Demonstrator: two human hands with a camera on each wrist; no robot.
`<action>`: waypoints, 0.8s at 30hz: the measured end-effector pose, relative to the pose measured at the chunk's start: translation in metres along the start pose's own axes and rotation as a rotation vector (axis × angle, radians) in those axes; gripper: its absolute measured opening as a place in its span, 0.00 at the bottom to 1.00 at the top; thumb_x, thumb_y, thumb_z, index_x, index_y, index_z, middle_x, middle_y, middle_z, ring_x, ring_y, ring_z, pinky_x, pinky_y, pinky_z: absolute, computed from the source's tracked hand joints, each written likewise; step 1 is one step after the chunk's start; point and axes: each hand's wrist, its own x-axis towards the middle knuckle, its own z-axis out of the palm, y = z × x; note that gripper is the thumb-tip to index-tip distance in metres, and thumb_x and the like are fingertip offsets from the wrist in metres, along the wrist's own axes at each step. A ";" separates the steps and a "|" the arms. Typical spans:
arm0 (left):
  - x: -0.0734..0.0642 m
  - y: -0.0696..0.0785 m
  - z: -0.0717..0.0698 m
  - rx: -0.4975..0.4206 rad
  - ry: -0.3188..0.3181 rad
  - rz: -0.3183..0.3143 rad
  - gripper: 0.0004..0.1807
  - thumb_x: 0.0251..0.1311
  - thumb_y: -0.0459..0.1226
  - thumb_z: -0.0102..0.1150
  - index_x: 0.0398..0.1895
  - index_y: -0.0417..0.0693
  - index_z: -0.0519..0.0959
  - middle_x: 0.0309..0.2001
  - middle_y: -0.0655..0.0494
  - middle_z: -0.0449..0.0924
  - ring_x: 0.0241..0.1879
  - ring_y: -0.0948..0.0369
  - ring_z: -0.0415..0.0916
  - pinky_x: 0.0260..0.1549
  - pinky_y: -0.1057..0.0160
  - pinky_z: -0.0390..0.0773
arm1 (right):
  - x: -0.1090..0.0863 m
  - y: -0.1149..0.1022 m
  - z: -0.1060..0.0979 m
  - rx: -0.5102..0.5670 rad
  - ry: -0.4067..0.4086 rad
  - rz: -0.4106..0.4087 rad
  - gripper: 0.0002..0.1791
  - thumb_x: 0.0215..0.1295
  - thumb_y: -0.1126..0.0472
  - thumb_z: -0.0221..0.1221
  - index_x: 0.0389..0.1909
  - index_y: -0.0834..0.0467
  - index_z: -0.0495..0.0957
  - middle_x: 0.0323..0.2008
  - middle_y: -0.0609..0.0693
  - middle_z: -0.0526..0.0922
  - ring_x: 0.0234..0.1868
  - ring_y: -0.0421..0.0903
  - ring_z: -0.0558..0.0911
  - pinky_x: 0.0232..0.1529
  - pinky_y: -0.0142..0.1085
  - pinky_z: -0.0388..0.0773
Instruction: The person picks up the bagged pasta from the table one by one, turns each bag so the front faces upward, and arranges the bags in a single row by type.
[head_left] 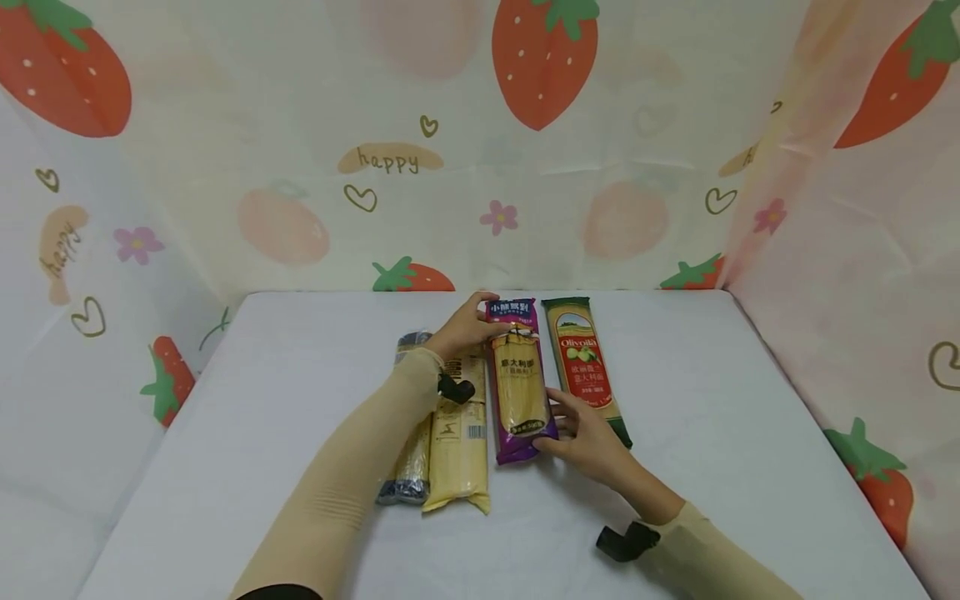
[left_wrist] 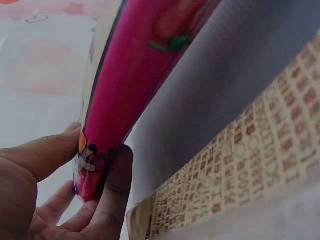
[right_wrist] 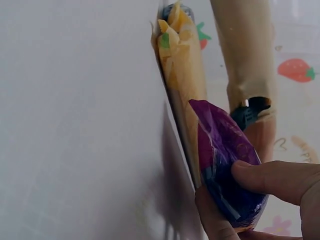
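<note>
A purple packet of spaghetti (head_left: 519, 383) is held between both hands, over the middle of the white table. Its far end is gripped by my left hand (head_left: 467, 325), with the thumb on one face and fingers behind, as the left wrist view shows. At the near end my right hand (head_left: 588, 437) pinches the purple wrapper (right_wrist: 235, 165), thumb on top and fingers beneath. Left of it lies a yellow noodle packet (head_left: 459, 450), partly covered by my left forearm. Just right of the purple packet lies a green and red Olivoilà spaghetti packet (head_left: 581, 358).
A clear packet with dark ends (head_left: 412, 467) lies at the left of the yellow one, partly hidden by the left sleeve. The white table (head_left: 697, 400) ends at a strawberry-printed cloth (head_left: 465, 200) at the back and sides.
</note>
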 end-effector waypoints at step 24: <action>0.008 -0.005 0.011 0.089 0.010 -0.046 0.40 0.80 0.41 0.61 0.87 0.47 0.53 0.71 0.31 0.68 0.65 0.41 0.75 0.63 0.43 0.77 | 0.015 0.009 0.003 -0.067 0.008 0.010 0.46 0.66 0.66 0.75 0.81 0.64 0.64 0.62 0.61 0.82 0.61 0.58 0.85 0.63 0.51 0.83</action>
